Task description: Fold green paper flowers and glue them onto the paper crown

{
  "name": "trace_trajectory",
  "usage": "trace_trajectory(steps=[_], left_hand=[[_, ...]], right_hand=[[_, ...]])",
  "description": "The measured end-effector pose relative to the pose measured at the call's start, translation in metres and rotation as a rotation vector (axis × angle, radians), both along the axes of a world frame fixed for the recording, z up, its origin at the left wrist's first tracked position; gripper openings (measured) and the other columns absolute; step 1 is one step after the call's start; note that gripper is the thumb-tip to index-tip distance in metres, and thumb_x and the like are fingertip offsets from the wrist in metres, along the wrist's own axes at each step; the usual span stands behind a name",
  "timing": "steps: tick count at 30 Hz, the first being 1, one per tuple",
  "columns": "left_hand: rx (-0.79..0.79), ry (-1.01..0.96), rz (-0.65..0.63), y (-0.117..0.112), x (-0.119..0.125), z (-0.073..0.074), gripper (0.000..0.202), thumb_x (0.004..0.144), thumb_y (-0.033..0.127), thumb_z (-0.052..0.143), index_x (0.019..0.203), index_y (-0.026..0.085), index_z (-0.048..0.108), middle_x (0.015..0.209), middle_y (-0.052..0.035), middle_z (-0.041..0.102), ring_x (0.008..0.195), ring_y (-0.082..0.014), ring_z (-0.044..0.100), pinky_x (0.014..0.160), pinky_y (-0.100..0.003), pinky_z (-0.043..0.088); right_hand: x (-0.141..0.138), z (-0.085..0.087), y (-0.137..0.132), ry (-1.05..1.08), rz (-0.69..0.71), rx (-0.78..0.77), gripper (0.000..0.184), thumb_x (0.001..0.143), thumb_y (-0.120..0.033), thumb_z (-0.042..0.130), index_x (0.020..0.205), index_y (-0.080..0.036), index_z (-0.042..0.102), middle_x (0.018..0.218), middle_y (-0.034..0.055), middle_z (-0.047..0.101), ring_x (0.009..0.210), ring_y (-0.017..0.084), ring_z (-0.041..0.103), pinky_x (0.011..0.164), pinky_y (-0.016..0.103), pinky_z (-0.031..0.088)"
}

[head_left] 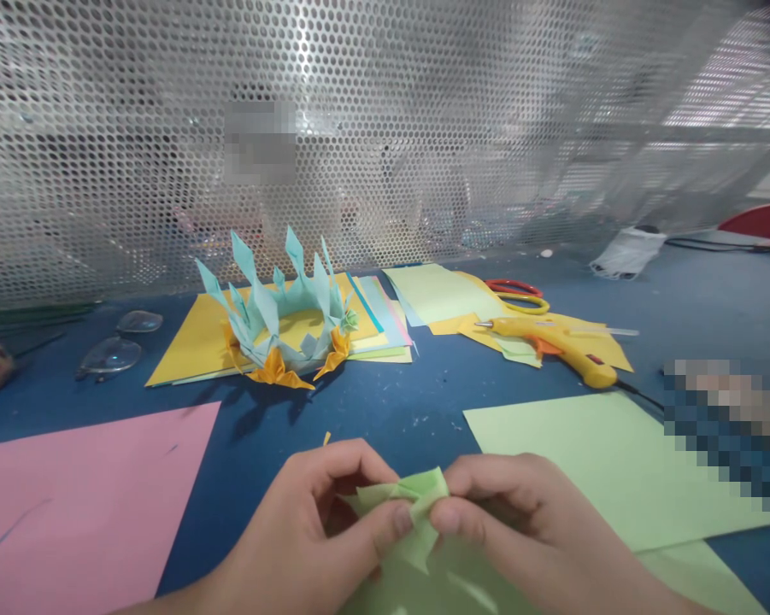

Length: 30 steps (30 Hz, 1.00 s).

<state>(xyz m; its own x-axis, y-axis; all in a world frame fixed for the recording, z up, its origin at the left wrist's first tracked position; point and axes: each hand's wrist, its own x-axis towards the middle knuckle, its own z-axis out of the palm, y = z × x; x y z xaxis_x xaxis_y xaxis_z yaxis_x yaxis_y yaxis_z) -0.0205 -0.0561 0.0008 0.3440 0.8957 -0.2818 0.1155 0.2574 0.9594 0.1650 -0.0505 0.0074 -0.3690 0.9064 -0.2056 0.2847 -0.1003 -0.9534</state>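
A small piece of folded light-green paper point(416, 495) is held up between both hands near the bottom middle of the head view. My left hand point(333, 521) pinches its left side with thumb and fingers. On the right edge, my right hand point(513, 521) grips a fold between thumb and forefinger. Part of the paper is hidden behind the left fingers. Beyond the hands stands a light-blue folded-paper crown point(269, 316) with tall points and orange folded-paper pieces point(279, 370) around its lower edge.
The crown rests on stacked coloured paper point(185, 333). A yellow glue gun point(557, 337) lies by scissors point(519, 299). Pink paper point(90, 504) is at left, green sheets point(590, 461) at right. Glasses point(112, 354) lie far left; a perforated metal screen point(359, 171) closes off the back.
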Motion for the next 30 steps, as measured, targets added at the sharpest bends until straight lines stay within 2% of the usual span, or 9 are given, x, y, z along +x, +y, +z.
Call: trace_trajectory(steps=[4,9,12,15,19,22,26,30], left_hand=[[0.021,0.025,0.009,-0.0004,0.0010,0.0030,0.023,0.076,0.037,0.068,0.070,0.016,0.061,0.068,0.0001,0.057,0.058,-0.0118,0.050,0.051,-0.022,0.042],[0.103,0.073,-0.016,-0.0020,0.0008,0.0045,0.015,0.073,0.029,0.067,0.068,0.017,0.060,0.066,0.0001,0.057,0.064,-0.0147,0.051,0.059,-0.025,0.040],[0.049,0.090,0.001,-0.0030,0.0018,0.0045,0.022,0.069,0.034,0.072,0.067,0.016,0.060,0.064,0.0006,0.056,0.061,-0.0144,0.050,0.056,-0.025,0.037],[0.007,0.116,0.037,-0.0029,0.0033,0.0041,0.027,0.069,0.038,0.073,0.062,0.016,0.057,0.062,0.0010,0.055,0.058,-0.0125,0.045,0.053,-0.024,0.034],[0.009,0.122,0.021,-0.0013,0.0038,0.0036,0.027,0.069,0.034,0.073,0.057,0.017,0.055,0.059,0.0022,0.054,0.057,-0.0117,0.044,0.053,-0.023,0.034],[-0.005,0.133,0.028,0.0002,0.0033,0.0038,0.020,0.069,0.029,0.070,0.059,0.017,0.057,0.060,0.0021,0.056,0.057,-0.0117,0.046,0.052,-0.022,0.035],[-0.019,0.131,0.024,0.0026,0.0036,0.0054,0.017,0.068,0.028,0.068,0.061,0.016,0.058,0.060,0.0023,0.057,0.057,-0.0115,0.047,0.053,-0.022,0.036],[0.004,0.199,-0.035,0.0030,0.0044,0.0069,0.021,0.068,0.030,0.065,0.059,0.018,0.051,0.056,0.0048,0.049,0.053,-0.0103,0.042,0.050,-0.022,0.032]], right_hand=[[0.0008,-0.0015,-0.0001,-0.017,-0.041,0.019,0.027,0.077,-0.039,0.066,0.061,-0.018,0.065,0.056,-0.0026,0.056,0.057,0.011,0.045,0.056,0.021,0.039],[0.0003,-0.0010,-0.0016,-0.084,-0.065,0.037,0.027,0.076,-0.039,0.064,0.062,-0.017,0.067,0.059,-0.0004,0.060,0.059,0.013,0.049,0.056,0.022,0.040],[-0.0005,-0.0006,-0.0023,-0.136,-0.062,0.043,0.027,0.075,-0.040,0.063,0.061,-0.017,0.066,0.060,0.0013,0.062,0.060,0.014,0.050,0.056,0.023,0.040],[-0.0011,-0.0003,-0.0028,-0.174,-0.043,0.059,0.029,0.075,-0.040,0.060,0.058,-0.017,0.064,0.054,0.0001,0.057,0.055,0.012,0.046,0.052,0.023,0.036],[-0.0012,-0.0006,-0.0023,-0.180,-0.016,0.064,0.030,0.075,-0.038,0.060,0.054,-0.018,0.062,0.051,-0.0017,0.051,0.053,0.011,0.040,0.051,0.023,0.033],[-0.0008,-0.0012,-0.0016,-0.160,-0.007,0.061,0.029,0.077,-0.039,0.060,0.059,-0.018,0.066,0.054,-0.0011,0.055,0.054,0.011,0.043,0.052,0.023,0.036],[0.0001,-0.0018,-0.0021,-0.136,0.004,0.137,0.029,0.083,-0.041,0.054,0.072,-0.019,0.071,0.064,0.0006,0.064,0.060,0.013,0.051,0.055,0.022,0.041],[0.0014,-0.0029,-0.0043,-0.224,0.024,0.268,0.030,0.086,-0.036,0.051,0.064,-0.020,0.061,0.057,-0.0014,0.058,0.054,0.011,0.048,0.052,0.021,0.038]])
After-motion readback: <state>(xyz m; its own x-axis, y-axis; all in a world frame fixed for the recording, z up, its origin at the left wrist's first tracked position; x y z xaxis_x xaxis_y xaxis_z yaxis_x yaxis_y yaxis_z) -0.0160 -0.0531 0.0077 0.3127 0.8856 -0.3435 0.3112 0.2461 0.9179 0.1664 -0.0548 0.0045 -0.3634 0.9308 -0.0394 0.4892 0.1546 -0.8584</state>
